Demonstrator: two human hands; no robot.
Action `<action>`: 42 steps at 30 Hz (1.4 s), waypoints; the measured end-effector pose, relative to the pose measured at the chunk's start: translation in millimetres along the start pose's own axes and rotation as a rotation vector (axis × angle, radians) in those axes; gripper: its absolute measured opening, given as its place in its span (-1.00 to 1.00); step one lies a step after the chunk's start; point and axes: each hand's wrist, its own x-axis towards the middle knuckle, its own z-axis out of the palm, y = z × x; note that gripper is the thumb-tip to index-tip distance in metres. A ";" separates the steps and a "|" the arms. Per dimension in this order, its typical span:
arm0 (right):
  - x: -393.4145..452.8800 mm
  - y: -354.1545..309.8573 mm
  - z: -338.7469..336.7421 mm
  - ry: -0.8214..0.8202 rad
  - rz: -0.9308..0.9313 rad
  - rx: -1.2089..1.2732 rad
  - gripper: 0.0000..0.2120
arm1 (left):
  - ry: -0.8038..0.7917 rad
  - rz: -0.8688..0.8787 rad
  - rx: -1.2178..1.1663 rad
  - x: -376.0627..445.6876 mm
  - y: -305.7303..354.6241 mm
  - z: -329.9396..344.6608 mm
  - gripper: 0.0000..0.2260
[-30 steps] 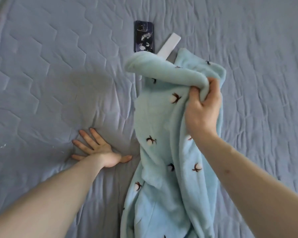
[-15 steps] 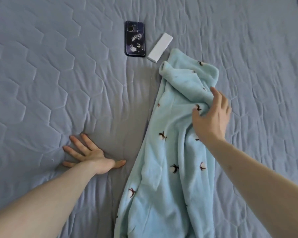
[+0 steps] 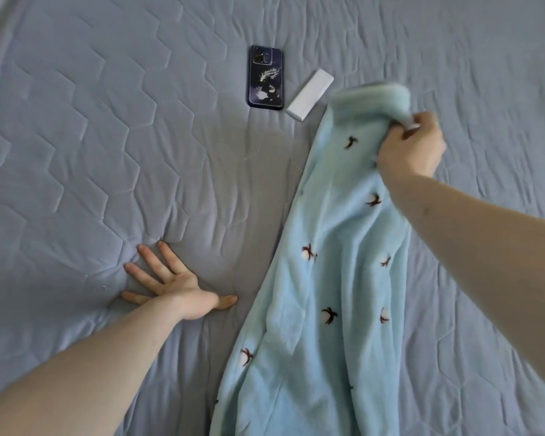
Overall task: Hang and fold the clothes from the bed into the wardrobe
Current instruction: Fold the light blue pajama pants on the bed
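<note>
One garment (image 3: 328,278), pale blue fleece with small dark sprigs, lies on the bed (image 3: 107,152) as a long strip. Its long axis runs from the near edge of the bed, at the bottom of the view, up and slightly rightward to a blurred, rolled top end just right of the white bar (image 3: 310,95). The phone (image 3: 266,77) lies just left of that bar, both clear of the fabric.

The right hand (image 3: 411,149) is at the garment's top end, on its right side, fingers curled round a bunch of the cloth and lifting it off the bed; motion blur hides exactly how much it holds. The left hand (image 3: 173,284) is well left of the garment, near its middle length, pressed flat on the quilt with fingers spread, holding nothing, thumb pointing toward the cloth but not touching it.

My judgement is that spreading or folding comes next, and the right hand alone controls the strip; the left would have to cross rightward to reach the near edge.
</note>
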 end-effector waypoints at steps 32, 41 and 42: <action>-428.4 199.8 -216.6 -0.446 0.583 -0.046 -0.77 | 0.401 0.795 -0.242 -151.5 -149.5 160.1 -0.61; -497.2 201.8 -262.4 -0.753 0.745 -0.070 -0.39 | -0.073 0.373 -0.558 -167.0 -212.5 144.1 -0.47; -508.6 200.0 -267.7 -0.786 0.767 -0.057 -0.31 | -0.152 0.372 -0.471 -174.0 -229.3 149.6 -0.47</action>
